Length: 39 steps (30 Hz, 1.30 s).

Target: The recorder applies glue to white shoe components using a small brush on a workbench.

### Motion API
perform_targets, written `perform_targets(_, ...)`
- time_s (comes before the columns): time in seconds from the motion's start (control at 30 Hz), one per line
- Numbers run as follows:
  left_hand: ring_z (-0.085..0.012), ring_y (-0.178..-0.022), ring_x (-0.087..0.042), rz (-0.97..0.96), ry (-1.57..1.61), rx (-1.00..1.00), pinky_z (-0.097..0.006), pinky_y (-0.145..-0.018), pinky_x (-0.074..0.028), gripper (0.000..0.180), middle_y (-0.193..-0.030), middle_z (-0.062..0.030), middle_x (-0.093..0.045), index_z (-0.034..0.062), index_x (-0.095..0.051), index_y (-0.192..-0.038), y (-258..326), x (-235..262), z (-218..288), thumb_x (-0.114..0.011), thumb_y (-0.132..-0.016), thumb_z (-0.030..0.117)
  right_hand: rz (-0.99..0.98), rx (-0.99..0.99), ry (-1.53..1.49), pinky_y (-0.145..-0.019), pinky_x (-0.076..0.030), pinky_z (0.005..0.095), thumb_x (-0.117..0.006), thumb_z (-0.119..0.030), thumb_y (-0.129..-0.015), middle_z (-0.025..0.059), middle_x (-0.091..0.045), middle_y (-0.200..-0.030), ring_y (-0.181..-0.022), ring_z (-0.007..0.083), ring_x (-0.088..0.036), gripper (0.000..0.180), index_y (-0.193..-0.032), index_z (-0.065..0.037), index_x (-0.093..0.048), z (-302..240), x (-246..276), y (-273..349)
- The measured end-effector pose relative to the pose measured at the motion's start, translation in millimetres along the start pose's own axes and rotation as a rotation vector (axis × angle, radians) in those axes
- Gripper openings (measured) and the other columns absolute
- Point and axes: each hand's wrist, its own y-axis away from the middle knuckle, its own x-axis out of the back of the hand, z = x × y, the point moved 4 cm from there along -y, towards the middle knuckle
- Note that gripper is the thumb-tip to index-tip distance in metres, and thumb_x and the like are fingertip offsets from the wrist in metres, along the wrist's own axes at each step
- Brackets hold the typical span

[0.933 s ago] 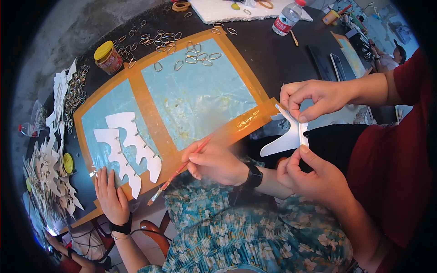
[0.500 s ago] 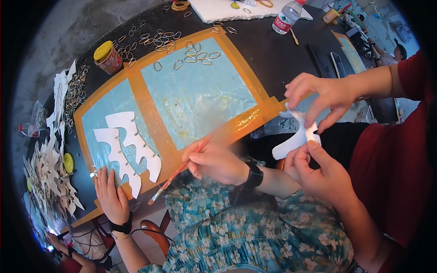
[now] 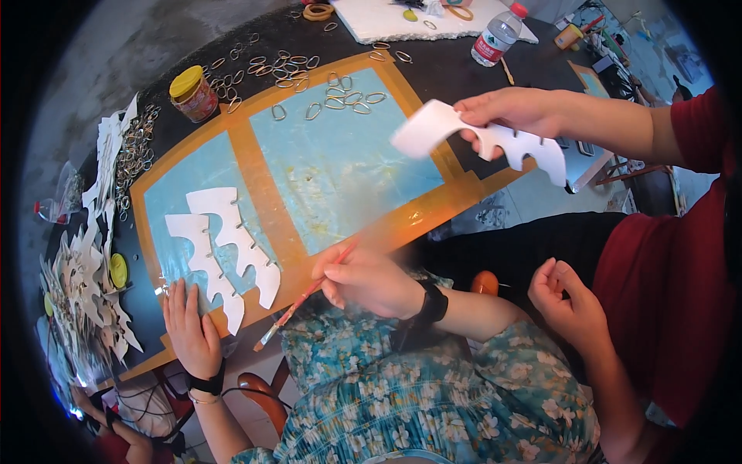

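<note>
My left hand (image 3: 189, 329) lies flat with fingers stretched at the near left edge of the taped blue sheet (image 3: 340, 162). Beside its fingertips rest two white notched cutouts (image 3: 202, 259), side by side. My right hand (image 3: 363, 282) is closed around a thin red paintbrush (image 3: 305, 296), its bristles pointing down toward my lap. At my right, a co-worker in a dark red top holds another white notched cutout (image 3: 502, 139) in one hand (image 3: 514, 108), above the sheet's right corner. The co-worker's other hand (image 3: 568, 301) is half curled, lower down.
Oval metal rings (image 3: 286, 66) lie scattered along the far side. A yellow-lidded jar (image 3: 193, 94) stands at the far left, a water bottle (image 3: 498, 35) at the far right, near a white foam board (image 3: 371, 23). Stacked cutouts (image 3: 85, 286) fill the left edge.
The co-worker has raised the white cutout away from the lower hand and swung it out over the sheet's right corner. My own hands stay nearly still; the view shifts slightly.
</note>
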Motion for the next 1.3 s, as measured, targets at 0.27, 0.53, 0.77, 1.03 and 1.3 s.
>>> perform_targets(0.27,-0.0408,-0.142,-0.04,0.021,0.034,0.022,-0.054,-0.119,-0.027,0.05,-0.148,-0.0207,-0.049,0.0006,-0.055,-0.137,2,2,-3,-0.052,-0.088,0.009,0.008,-0.023,0.002,-0.07,-0.047,0.0263,-0.052,-0.016,-0.106,0.0038,-0.059,-0.088,-0.079,0.0124,-0.057,0.018,-0.113,-0.003,-0.06,4,-4,3)
perform_targets(0.53,-0.0371,-0.139,-0.045,0.03,0.046,0.044,-0.053,-0.117,-0.03,0.051,-0.145,-0.0189,-0.052,0.0054,-0.058,-0.135,0,4,-3,-0.06,-0.084,0.011,0.022,0.006,-0.019,-0.071,-0.047,0.0319,-0.051,-0.015,-0.104,0.009,-0.063,-0.085,-0.076,0.0194,-0.057,0.019,-0.114,-0.001,-0.06,8,6,4)
perform_targets(0.77,-0.0417,-0.141,-0.041,0.076,0.125,0.062,-0.055,-0.119,-0.027,0.054,-0.147,-0.0207,-0.05,0.0023,-0.054,-0.137,6,8,-4,-0.062,-0.083,0.008,0.024,0.008,-0.022,-0.07,-0.049,0.0339,-0.052,-0.016,-0.103,0.01,-0.064,-0.084,-0.075,0.0205,-0.059,0.018,-0.111,-0.002,-0.06,9,6,6)
perform_targets(1.03,-0.0438,-0.142,-0.039,0.027,0.075,0.008,-0.059,-0.118,-0.028,0.057,-0.149,-0.0211,-0.046,0.0032,-0.053,-0.139,1,17,15,-0.067,-0.084,0.012,0.011,0.024,-0.016,-0.07,-0.049,0.0341,-0.054,-0.017,-0.103,0.0106,-0.064,-0.084,-0.075,0.0209,-0.06,0.018,-0.111,-0.001,-0.059,5,8,7)
perform_targets(1.3,-0.0425,-0.147,-0.032,-0.123,0.151,-0.187,-0.06,-0.119,-0.023,0.076,-0.155,-0.0195,-0.041,0.0093,-0.045,-0.149,-26,18,62,-0.073,-0.086,0.041,0.029,0.028,0.025,-0.067,-0.046,0.0338,-0.053,-0.017,-0.103,0.0101,-0.062,-0.083,-0.073,0.0205,-0.057,0.017,-0.109,-0.003,-0.059,2,2,11)
